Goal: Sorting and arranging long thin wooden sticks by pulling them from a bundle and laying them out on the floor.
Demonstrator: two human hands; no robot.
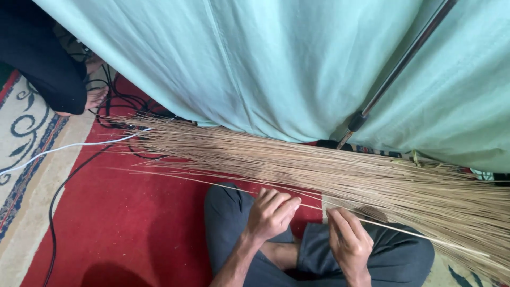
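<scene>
Cables: a white cable (69, 148) and black cable (58, 196) trail across the red carpet (122, 223)
Left hand (271, 212): fingers curled shut, pinching one thin stick (313, 206)
Right hand (348, 239): fingers closed on the same stick
Stick bundle (382, 178): lies across the floor just beyond both hands, under the pale green cloth (276, 58)

We see a thin pale stick (313, 207) pinched at our fingertips, lying nearly level and slanting down to the right, its long end running out along the front edge of the dry tan bundle (340, 170) spread flat across the red carpet.
</scene>
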